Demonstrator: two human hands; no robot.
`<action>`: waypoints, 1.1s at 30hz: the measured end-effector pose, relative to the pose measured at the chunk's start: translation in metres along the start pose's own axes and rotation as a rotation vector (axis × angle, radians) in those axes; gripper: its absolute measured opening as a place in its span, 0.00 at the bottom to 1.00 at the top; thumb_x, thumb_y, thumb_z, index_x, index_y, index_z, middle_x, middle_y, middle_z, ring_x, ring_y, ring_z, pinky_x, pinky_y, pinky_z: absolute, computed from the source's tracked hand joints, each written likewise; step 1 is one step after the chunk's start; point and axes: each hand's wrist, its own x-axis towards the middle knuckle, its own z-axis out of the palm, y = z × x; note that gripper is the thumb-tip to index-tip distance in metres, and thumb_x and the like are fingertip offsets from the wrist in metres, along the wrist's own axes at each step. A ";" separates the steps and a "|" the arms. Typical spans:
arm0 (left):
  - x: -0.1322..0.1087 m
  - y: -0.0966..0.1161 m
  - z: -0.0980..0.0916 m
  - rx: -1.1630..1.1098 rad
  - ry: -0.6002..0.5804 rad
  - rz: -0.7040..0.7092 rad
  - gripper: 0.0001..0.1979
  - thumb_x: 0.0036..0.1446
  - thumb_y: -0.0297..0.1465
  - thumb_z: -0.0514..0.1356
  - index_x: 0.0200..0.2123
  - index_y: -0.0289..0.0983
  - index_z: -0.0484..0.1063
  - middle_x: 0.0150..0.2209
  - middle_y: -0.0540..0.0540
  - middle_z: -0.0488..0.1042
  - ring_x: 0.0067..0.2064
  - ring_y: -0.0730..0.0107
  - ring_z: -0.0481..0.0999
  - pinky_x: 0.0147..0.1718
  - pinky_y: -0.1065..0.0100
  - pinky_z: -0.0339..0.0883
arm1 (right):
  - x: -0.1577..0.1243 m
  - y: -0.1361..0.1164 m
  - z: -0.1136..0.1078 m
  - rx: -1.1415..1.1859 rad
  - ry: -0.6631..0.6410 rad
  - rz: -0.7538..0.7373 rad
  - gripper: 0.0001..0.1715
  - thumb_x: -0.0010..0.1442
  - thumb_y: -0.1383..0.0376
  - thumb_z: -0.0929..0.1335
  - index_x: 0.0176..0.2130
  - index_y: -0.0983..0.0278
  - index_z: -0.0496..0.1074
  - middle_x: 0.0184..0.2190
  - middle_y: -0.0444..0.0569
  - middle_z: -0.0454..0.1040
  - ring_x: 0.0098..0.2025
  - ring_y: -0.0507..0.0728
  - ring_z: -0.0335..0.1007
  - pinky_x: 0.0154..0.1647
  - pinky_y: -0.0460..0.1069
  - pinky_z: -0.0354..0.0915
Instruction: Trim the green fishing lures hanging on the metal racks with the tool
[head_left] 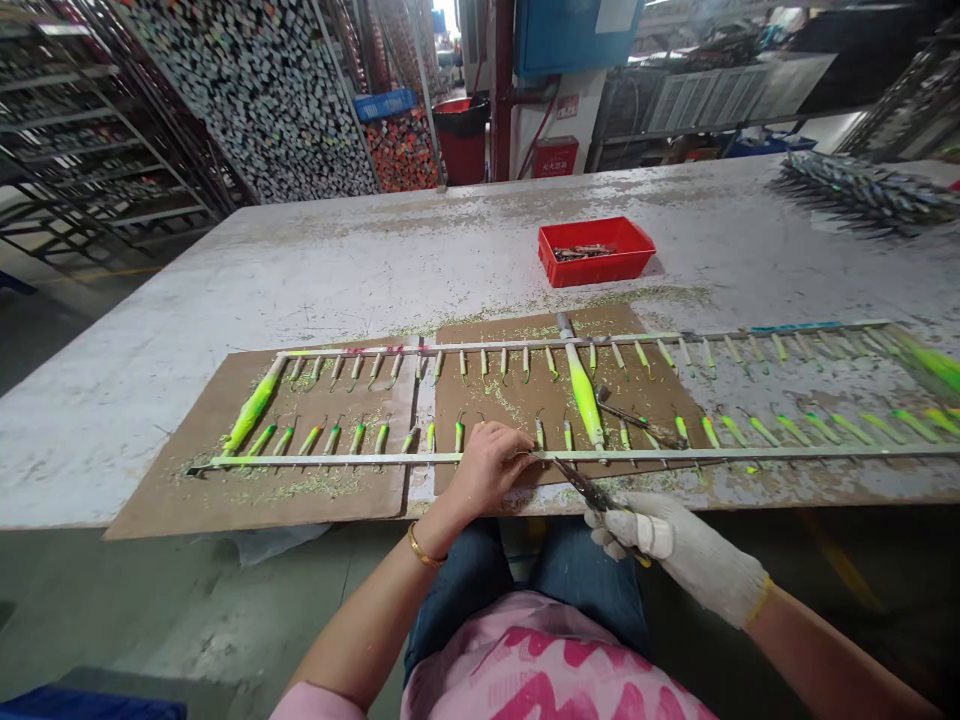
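Note:
A long rack [480, 458] of two pale rails lies across the table, with yellow-green coated crossbars, one a thick crossbar [581, 390]. Small white and yellow-green pieces with thin wire hooks line both rails. My bare left hand [491, 460], with a bracelet at the wrist, lies over the near rail. Its thumb and fingers are pinched together at the rail; what is between them is hidden. In a white glove, my right hand [637, 530] is closed around dark pliers [589, 488], whose jaws reach the near rail just right of my left fingers.
Brown cardboard sheets [180, 420] lie under the rack, strewn with yellow-green flecks. A dark worn tool [637, 418] rests across the rack. Behind is a red tray [600, 270] with small metal pieces. A dark pile of thin pieces [862, 190] sits far right. Storage racks stand beyond.

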 end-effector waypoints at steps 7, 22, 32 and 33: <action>-0.002 -0.001 -0.002 -0.010 -0.007 0.085 0.04 0.67 0.32 0.60 0.40 0.41 0.76 0.44 0.48 0.82 0.47 0.65 0.76 0.48 0.60 0.61 | 0.007 -0.010 0.007 -0.028 -0.009 0.070 0.38 0.44 0.39 0.77 0.38 0.68 0.74 0.32 0.50 0.74 0.32 0.54 0.67 0.32 0.49 0.62; 0.003 -0.006 0.009 0.060 -0.077 0.238 0.13 0.71 0.33 0.52 0.42 0.40 0.76 0.41 0.45 0.82 0.45 0.66 0.76 0.50 0.60 0.69 | -0.009 -0.039 0.005 -1.453 0.331 -0.145 0.16 0.66 0.55 0.63 0.35 0.62 0.74 0.37 0.54 0.75 0.34 0.60 0.72 0.35 0.51 0.59; -0.001 -0.005 0.007 0.077 -0.059 0.215 0.12 0.71 0.33 0.52 0.42 0.39 0.75 0.43 0.43 0.80 0.46 0.65 0.75 0.48 0.61 0.71 | -0.008 -0.038 -0.002 -1.420 0.261 -0.148 0.16 0.66 0.56 0.64 0.32 0.62 0.72 0.36 0.54 0.76 0.34 0.59 0.72 0.35 0.51 0.60; -0.001 -0.005 0.007 0.077 -0.059 0.213 0.11 0.71 0.33 0.52 0.42 0.39 0.75 0.43 0.44 0.80 0.46 0.65 0.74 0.48 0.62 0.71 | -0.008 -0.038 -0.003 -1.495 0.294 -0.137 0.14 0.65 0.58 0.65 0.32 0.62 0.73 0.37 0.55 0.76 0.35 0.60 0.73 0.34 0.51 0.59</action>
